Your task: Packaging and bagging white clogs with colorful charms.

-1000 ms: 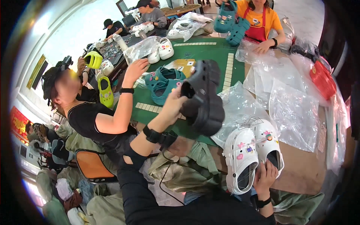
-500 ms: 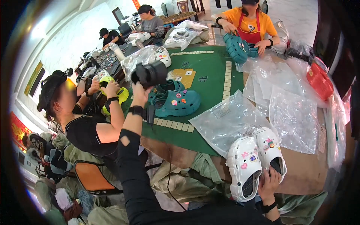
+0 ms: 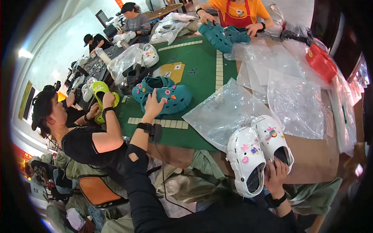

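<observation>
My left hand (image 3: 154,104) is stretched out over the near side of a teal clog (image 3: 176,101) with colourful charms; its fingers are apart and I cannot tell if it touches. A second teal clog (image 3: 153,83) lies against it. Just behind them, black clogs (image 3: 136,77) rest on the table. At the near right, my right hand (image 3: 276,174) is closed over the heel of a white clog (image 3: 274,136) decorated with charms. Its mate, another white clog (image 3: 245,155), lies alongside with its toe pointing away from me.
A clear plastic bag (image 3: 217,110) lies beneath the white clogs' toes, with more clear bags (image 3: 297,103) to the right. A red bag (image 3: 320,64) is farther right. Across the green mat (image 3: 202,58), a person handles teal clogs (image 3: 217,37); another at left holds a yellow-green clog (image 3: 101,91).
My left hand has let go of the black clogs, now set down behind the teal pair, and has come down nearer the teal clogs. My right hand stays on the white clog.
</observation>
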The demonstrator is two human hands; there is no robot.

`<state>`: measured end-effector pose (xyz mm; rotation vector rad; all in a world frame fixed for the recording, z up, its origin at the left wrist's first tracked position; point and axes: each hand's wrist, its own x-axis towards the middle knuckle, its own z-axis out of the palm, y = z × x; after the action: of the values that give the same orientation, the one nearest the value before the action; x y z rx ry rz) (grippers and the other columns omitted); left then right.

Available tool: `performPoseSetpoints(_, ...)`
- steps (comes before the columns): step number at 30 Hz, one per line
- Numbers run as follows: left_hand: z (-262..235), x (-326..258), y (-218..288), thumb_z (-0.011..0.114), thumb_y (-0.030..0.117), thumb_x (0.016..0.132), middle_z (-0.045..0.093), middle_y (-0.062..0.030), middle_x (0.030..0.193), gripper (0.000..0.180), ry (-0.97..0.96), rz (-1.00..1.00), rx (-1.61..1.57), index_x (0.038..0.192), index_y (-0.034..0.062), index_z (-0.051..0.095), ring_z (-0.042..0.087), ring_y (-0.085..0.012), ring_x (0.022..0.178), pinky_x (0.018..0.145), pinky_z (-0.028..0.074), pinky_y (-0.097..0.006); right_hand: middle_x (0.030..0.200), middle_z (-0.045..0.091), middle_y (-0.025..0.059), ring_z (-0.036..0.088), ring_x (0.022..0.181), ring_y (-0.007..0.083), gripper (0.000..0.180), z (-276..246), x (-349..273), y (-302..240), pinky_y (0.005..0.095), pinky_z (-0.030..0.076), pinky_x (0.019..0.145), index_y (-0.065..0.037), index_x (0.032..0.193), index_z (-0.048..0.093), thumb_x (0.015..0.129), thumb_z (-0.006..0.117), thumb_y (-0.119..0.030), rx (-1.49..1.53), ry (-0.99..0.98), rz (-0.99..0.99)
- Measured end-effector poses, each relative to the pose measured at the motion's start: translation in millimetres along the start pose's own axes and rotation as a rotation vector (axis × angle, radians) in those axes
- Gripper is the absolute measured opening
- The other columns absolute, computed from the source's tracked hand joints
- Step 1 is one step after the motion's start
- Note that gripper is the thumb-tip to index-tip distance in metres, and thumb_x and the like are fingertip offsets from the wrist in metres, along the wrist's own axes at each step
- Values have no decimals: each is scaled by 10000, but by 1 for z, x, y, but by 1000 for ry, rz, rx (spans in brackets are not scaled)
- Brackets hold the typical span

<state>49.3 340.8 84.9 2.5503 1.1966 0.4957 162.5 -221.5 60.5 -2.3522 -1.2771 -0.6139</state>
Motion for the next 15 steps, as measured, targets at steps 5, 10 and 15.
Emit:
performPoseSetpoints(5,-16,6,3,586,573,750,353,-272,1342,802,75,-31,32,1375,137,332,394,-421,1206,947,344,-530,1147,526,170,511,1009,338,386,2,2,-1,460,354,863,-59,1088,544,707,600,-86,28,12,-10)
performPoseSetpoints(10,-30,23,21,570,648,716,370,-235,1349,840,-5,-235,190,1332,101,405,428,-418,1182,961,373,-452,1128,537,169,518,1004,329,374,2,1,1,454,361,851,-59,1071,548,702,606,-79,45,6,-1)
performPoseSetpoints(15,-19,50,38,526,654,729,505,-312,1173,833,-97,-249,232,1269,24,457,484,-377,1144,910,417,-438,1133,553,156,539,1005,300,392,3,-1,5,424,369,846,-69,1067,576,678,608,-97,-11,20,2)
